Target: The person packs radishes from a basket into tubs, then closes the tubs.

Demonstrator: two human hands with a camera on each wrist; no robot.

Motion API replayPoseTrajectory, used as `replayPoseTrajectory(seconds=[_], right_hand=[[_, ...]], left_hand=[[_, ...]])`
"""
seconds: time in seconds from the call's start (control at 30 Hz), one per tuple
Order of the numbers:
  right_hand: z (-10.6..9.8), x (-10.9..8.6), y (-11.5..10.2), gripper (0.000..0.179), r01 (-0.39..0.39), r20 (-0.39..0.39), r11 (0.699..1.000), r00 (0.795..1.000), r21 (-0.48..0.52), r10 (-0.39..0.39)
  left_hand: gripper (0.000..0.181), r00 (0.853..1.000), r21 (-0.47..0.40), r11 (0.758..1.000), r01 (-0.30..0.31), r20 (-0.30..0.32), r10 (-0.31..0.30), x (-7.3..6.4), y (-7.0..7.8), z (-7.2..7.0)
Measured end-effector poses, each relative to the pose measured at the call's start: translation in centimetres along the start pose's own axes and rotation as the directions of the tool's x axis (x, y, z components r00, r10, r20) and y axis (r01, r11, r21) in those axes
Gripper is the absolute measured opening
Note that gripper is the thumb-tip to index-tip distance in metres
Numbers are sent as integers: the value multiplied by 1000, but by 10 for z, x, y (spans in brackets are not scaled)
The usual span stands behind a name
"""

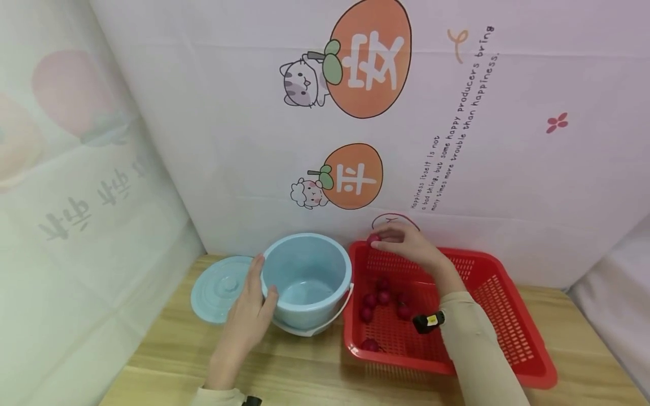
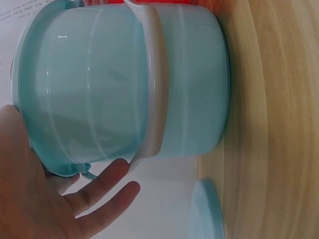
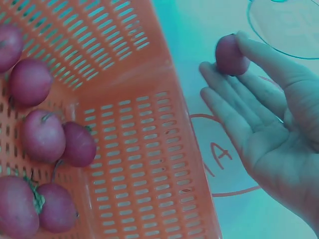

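Observation:
My right hand (image 1: 406,245) pinches a small red radish (image 3: 232,55) between thumb and fingertips above the back left corner of the red basket (image 1: 530,338). Several more radishes (image 3: 42,135) lie in the basket, some with green stubs and a thin root. To the left of the basket stands a light blue bucket (image 1: 304,265), upright and with no lid on. At its left rim is my left hand (image 1: 250,313), thumb by the rim and the other fingers spread and fairly straight. The bucket's white handle (image 2: 157,79) hangs down its side.
A round light blue lid (image 1: 223,287) lies on the wooden table (image 1: 304,375) left of the bucket. Behind both containers rises a white printed cloth (image 1: 244,141), close to the basket's back edge. Another cloth closes off the left side.

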State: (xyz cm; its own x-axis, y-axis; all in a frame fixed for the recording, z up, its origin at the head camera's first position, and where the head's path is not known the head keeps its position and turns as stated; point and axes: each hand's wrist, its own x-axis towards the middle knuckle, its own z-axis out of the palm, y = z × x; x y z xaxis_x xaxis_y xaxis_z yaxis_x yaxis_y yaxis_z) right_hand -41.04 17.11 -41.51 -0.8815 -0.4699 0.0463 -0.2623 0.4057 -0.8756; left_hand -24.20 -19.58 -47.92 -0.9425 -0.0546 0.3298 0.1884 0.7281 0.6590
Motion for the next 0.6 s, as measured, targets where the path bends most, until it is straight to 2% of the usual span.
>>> replayPoseTrajectory(seconds=[0.1, 0.2, 0.37, 0.53, 0.6], right_hand=[[-4, -3, 0, 48, -20, -46, 997, 999, 80, 24], [-4, -6, -2, 48, -21, -55, 983, 998, 180, 31], [8, -7, -10, 47, 30, -29, 952, 999, 305, -22], [28, -2, -21, 41, 85, 23, 949, 995, 302, -97], [35, 0, -25, 39, 85, 43, 948, 994, 306, -103]], left_hand=[[70, 1000, 2, 1000, 4, 4, -4, -1, 1, 1], [70, 1000, 5, 1000, 2, 2, -2, -2, 1, 1], [70, 1000, 4, 1000, -13, -8, 13, -2, 1, 0], [69, 1000, -5, 1000, -17, -6, 17, -2, 0, -1], [69, 1000, -9, 1000, -11, 2, 11, -2, 0, 0]])
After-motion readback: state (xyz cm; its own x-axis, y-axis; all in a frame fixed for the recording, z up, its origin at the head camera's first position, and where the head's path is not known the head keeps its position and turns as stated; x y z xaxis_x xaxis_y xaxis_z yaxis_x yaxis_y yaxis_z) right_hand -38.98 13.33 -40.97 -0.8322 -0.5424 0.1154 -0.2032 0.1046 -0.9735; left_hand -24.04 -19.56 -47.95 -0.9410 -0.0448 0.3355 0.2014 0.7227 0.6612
